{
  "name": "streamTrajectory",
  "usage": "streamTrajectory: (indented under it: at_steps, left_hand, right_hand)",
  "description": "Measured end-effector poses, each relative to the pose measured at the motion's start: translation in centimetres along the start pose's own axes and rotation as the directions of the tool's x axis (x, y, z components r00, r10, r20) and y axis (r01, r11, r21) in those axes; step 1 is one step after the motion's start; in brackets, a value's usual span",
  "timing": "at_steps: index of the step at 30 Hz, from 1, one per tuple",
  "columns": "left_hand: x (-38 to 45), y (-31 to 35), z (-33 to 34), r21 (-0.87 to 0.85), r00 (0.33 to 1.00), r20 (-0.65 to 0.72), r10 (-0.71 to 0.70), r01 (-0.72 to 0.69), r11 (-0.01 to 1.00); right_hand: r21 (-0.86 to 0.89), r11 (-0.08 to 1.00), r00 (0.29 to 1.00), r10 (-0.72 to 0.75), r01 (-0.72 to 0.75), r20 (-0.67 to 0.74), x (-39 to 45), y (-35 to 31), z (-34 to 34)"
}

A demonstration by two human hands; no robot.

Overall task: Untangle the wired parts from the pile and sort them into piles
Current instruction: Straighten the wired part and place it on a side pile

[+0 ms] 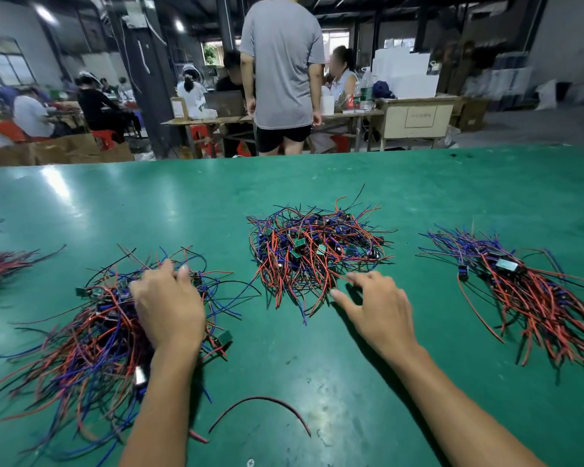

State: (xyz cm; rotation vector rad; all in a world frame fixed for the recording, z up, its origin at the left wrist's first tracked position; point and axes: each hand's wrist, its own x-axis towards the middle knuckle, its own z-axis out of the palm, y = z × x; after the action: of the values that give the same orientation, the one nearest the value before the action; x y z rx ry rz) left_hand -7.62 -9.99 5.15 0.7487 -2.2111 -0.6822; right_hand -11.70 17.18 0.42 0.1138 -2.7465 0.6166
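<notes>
Three heaps of wired parts with red, blue and black leads lie on the green table (317, 365). The tangled pile (314, 251) with small green boards sits in the middle. A sorted pile (91, 335) lies at the left and another sorted pile (526, 284) at the right. My left hand (167, 305) rests on top of the left pile, fingers bent down into the wires; whether it grips any is hidden. My right hand (375, 305) hovers at the near edge of the tangled pile, fingers spread and holding nothing, fingertips close to its red wires.
A loose red-black wire (260, 409) lies on the table near me. A further bundle of wires (0, 267) shows at the far left edge. Beyond the table's far edge a person in a grey shirt (282, 72) stands, with seated workers and benches behind.
</notes>
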Motion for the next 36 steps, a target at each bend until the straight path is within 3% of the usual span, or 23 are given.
streamTrajectory:
  at_steps: [3,6,9,12,14,17,20,25,29,36]
  left_hand:
    - [-0.6,0.2,0.1,0.21,0.995,0.016,-0.095,0.089,0.974]
    - [-1.5,1.3,0.5,0.232,0.998,0.006,-0.064,0.06,0.971]
    - [-2.5,2.5,1.2,0.063,0.98,0.034,0.197,-0.198,0.978]
    - [-4.1,4.0,2.0,-0.213,0.874,0.138,0.465,-0.432,0.876]
    - [-5.4,4.7,2.5,-0.338,0.795,0.204,0.571,-0.49,0.803]
    - [-6.8,5.3,3.2,-0.486,0.712,0.31,0.63,-0.452,0.749]
    - [-7.4,5.4,3.5,-0.539,0.653,0.337,0.679,-0.457,0.707]
    - [-7.5,5.8,3.0,-0.719,0.645,0.33,0.69,-0.302,0.626]
    - [-7.6,5.6,2.7,-0.712,0.594,0.41,0.692,-0.266,0.65]
    - [-8.7,6.1,3.4,-0.702,0.688,0.428,0.586,-0.156,0.695]
  right_hand:
    - [0.069,0.997,0.996,-0.017,0.023,-0.089,0.2,0.1,0.5]
    - [0.273,0.961,0.98,0.098,-0.048,-0.173,0.2,0.4,0.2]
    - [0.434,0.901,0.951,0.149,-0.018,-0.272,0.0,0.3,-0.7]
    - [0.482,0.862,0.898,0.077,0.159,-0.434,-0.6,-0.5,-1.8]
    - [0.494,0.821,0.857,0.01,0.288,-0.516,-1.2,-1.2,-2.4]
    - [0.529,0.737,0.821,-0.062,0.421,-0.567,-2.1,-2.1,-3.1]
    - [0.576,0.673,0.806,-0.051,0.464,-0.59,-2.7,-2.7,-3.6]
    - [0.696,0.582,0.83,0.062,0.421,-0.554,-2.7,-2.7,-4.4]
    - [0.834,0.412,0.882,0.13,0.367,-0.452,-2.5,-3.0,-5.2]
    - [0.848,0.375,0.927,-0.114,0.374,-0.358,-3.5,-3.6,-5.2]
